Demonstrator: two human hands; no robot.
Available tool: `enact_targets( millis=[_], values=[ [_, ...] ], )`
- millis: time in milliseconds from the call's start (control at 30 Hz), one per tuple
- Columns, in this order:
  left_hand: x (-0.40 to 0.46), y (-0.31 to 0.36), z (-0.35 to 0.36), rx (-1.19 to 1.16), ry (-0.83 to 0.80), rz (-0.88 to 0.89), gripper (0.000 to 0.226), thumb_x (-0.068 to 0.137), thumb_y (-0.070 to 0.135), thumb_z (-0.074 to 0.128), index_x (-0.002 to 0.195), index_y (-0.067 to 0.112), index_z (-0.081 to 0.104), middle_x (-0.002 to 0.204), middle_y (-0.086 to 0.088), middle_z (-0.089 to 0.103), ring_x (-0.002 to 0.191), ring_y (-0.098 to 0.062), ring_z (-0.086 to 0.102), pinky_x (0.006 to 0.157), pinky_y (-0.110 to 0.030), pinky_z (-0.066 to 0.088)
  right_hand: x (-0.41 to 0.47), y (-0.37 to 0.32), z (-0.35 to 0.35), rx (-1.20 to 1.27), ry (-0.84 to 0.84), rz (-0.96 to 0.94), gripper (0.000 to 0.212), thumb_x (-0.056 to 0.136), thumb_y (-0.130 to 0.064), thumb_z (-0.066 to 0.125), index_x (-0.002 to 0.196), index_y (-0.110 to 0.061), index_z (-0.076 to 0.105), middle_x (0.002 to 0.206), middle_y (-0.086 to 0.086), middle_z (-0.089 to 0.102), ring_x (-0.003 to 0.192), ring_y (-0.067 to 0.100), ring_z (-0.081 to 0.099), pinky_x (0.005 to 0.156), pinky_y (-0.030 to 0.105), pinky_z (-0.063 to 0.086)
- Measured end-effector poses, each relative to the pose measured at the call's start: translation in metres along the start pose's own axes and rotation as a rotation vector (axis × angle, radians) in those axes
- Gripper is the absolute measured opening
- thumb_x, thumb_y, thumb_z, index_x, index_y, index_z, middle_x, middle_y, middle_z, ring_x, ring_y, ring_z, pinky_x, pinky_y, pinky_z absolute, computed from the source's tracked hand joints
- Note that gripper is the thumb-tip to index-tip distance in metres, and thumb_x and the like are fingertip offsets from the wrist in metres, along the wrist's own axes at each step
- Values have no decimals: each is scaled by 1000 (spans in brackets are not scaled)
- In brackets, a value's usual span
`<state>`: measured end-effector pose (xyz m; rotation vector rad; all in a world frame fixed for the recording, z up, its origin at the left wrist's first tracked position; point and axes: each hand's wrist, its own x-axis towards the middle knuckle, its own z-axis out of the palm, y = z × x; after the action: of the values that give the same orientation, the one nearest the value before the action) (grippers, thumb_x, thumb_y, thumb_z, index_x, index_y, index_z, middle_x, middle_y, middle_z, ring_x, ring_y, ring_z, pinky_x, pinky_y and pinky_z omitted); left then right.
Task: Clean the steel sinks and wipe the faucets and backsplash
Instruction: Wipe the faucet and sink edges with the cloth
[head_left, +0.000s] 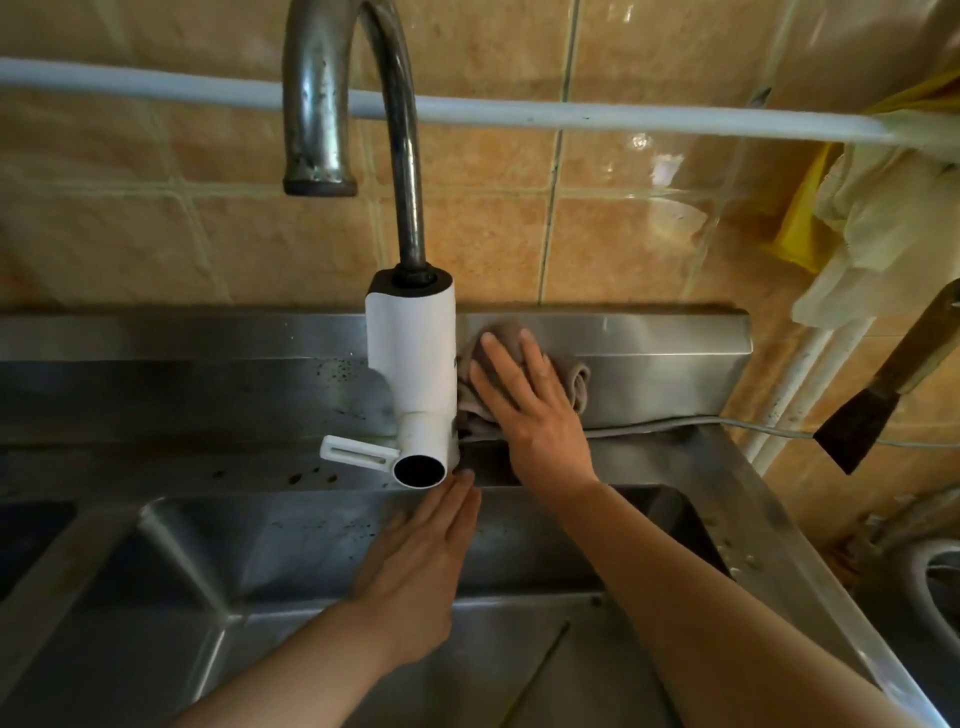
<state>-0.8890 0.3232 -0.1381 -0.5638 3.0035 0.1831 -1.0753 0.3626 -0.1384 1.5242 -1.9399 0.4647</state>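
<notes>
A white-bodied faucet (413, 358) with a dull curved metal spout (322, 104) stands at the back of the steel sink (291, 561). Just right of the faucet body, my right hand (524, 400) presses a grey-brown cloth (579, 384) flat against the steel backsplash (660, 358), fingers straight. My left hand (421, 561) reaches over the basin with straight fingers, its tips touching the sink's back rim right under the faucet's round end. The faucet's white lever (356, 453) points left.
Orange wall tiles (639, 218) rise behind the sink, crossed by a white pipe (571, 117). Yellow and pale cloths (878, 208) hang at the right. A dark cleaver (878, 395) hangs on the right wall above a grey cable (769, 426). Another basin (31, 530) lies left.
</notes>
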Motion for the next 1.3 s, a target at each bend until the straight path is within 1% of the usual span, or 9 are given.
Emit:
enact_targets(
  millis=[67,167,233,333,533,767,1100,1200,1300],
  values=[
    [0,-2,2,-13,2,-1,96,83,4,50,149,20,-18,148,9,-37,141,-9,-25,117,-30,2,-23,8,4,-66,-110,-80,69,73,-9,71,138,-13,48,153,4,30,142,33,18,109,53,27],
    [0,-6,3,-5,-3,5,98,82,5,52,149,20,-17,152,7,-33,142,-10,-23,118,-31,4,-27,4,-3,-37,-98,60,57,64,-16,82,118,-10,64,134,7,39,122,32,35,91,51,50],
    [0,-5,1,2,-21,3,97,83,7,53,150,19,-17,152,7,-33,143,-10,-22,119,-32,6,-12,-7,-11,51,41,112,33,78,-19,69,109,-7,65,119,8,37,107,30,39,70,45,56],
    [1,-4,0,25,-42,1,94,86,10,50,148,18,-21,146,8,-40,142,-11,-24,120,-36,7,13,-17,-18,95,226,93,33,88,-20,46,107,-4,66,113,8,39,101,30,40,61,37,50],
    [0,-5,0,48,-54,-3,95,87,15,52,148,18,-20,151,7,-34,142,-11,-25,119,-38,10,9,-11,10,43,113,-64,8,78,-10,71,84,-4,70,109,10,63,95,29,42,67,39,52],
    [-2,-3,1,8,-63,-26,97,85,13,54,149,19,-18,152,7,-34,142,-9,-24,119,-37,11,-3,-2,-7,-73,-123,-118,23,63,-14,82,85,-13,75,101,6,65,83,30,59,62,35,51],
    [-3,0,-3,-1,-84,-41,98,85,10,52,148,19,-23,139,11,-45,127,-4,-35,117,-33,7,-40,70,-56,-61,-254,842,31,84,-11,67,114,-14,58,126,11,43,115,35,42,89,52,46],
    [-3,3,-7,-4,-100,-33,98,86,13,54,148,19,-22,138,11,-44,130,-3,-32,116,-31,7,-21,36,-43,37,-171,892,30,86,-13,65,113,-10,52,124,15,42,110,36,46,86,44,47],
    [-2,3,-11,4,-126,-34,96,87,16,53,149,19,-20,144,12,-40,141,-7,-23,117,-33,8,0,-13,-27,137,-95,695,25,87,-13,62,111,-8,56,122,16,46,104,33,51,79,41,52]
  ],
)
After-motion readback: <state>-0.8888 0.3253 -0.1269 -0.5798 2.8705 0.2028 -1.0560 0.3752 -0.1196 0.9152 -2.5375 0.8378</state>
